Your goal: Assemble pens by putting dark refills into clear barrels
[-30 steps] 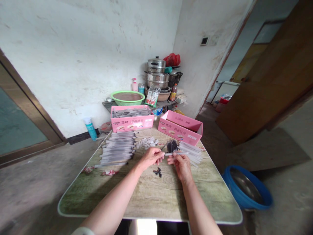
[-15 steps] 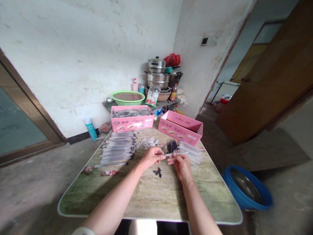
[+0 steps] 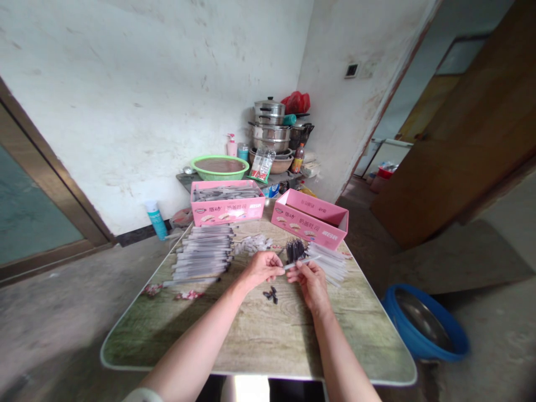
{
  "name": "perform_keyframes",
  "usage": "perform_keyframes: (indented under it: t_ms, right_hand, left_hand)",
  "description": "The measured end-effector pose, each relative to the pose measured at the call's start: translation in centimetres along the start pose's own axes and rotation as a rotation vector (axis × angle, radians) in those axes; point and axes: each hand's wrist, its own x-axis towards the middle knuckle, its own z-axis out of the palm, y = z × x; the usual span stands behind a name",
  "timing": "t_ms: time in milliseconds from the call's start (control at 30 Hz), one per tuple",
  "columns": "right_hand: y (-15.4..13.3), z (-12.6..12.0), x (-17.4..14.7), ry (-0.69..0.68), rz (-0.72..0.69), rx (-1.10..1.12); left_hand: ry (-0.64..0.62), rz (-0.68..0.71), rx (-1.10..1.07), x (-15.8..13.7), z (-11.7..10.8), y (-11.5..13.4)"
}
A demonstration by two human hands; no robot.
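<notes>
A translucent pen barrel (image 3: 310, 259) is held between my two hands over the middle of the table, slightly tilted. My left hand (image 3: 263, 269) pinches its left end; whether a small part is also in those fingertips is hidden. My right hand (image 3: 310, 280) grips the barrel farther along with thumb and fingers. Just beyond lie a bunch of thin black pen parts (image 3: 295, 249) and a pile of clear barrels (image 3: 330, 265). Several small black pieces (image 3: 271, 295) rest below the hands. Many pens (image 3: 203, 254) with dark tips are lined up at left, near small clear pieces (image 3: 253, 243).
At the table's (image 3: 268, 346) far edge stand a pink box (image 3: 228, 212) full of pen-like sticks and another pink box (image 3: 310, 223). Behind are a green basin (image 3: 220, 174) and stacked pots (image 3: 270, 131). A blue tub (image 3: 452, 335) stands on the right.
The barrel's right end has tipped slightly upward. Both hands keep nearly the same place and grip; the view has shifted very slightly.
</notes>
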Motion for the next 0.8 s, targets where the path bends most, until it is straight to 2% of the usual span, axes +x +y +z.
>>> perform_keyframes:
  t_ms: [100, 200, 267, 333, 400, 467, 633, 733, 800]
  right_hand:
    - [0.0, -0.2, 0.1, 0.032, -0.014, 0.012]
    - [0.0, -0.5, 0.1, 0.085, -0.033, 0.038]
    - [0.0, -0.6, 0.1, 0.088, -0.031, 0.03]
    - [0.0, -0.7, 0.1, 0.082, -0.027, 0.011]
    - [0.0, -0.8, 0.1, 0.083, -0.03, -0.002]
    - [-0.1, -0.8, 0.0, 0.087, -0.039, -0.008]
    - [-0.2, -0.6, 0.0, 0.069, -0.036, -0.059]
    - [-0.2, -0.5, 0.0, 0.06, -0.029, -0.106]
    - [-0.1, -0.5, 0.0, 0.067, -0.039, -0.13]
  left_hand:
    - [0.047, 0.07, 0.004, 0.1, -0.8, 0.3]
    - [0.283, 0.15, 0.095, 0.2, -3.1, 0.5]
    - [0.457, 0.149, 0.235, 0.2, -4.9, 0.5]
    - [0.534, 0.138, 0.403, 0.0, -6.4, 0.4]
    - [0.501, 0.124, 0.571, -0.3, -7.1, 0.4]
    - [0.408, 0.114, 0.689, -0.7, -7.3, 0.4]
    - [0.15, 0.065, 0.754, -1.4, -7.6, 0.1]
    - [0.121, 0.044, 0.779, -1.4, -7.8, -0.1]
    - [0.189, 0.07, 0.79, -1.1, -7.7, -0.2]
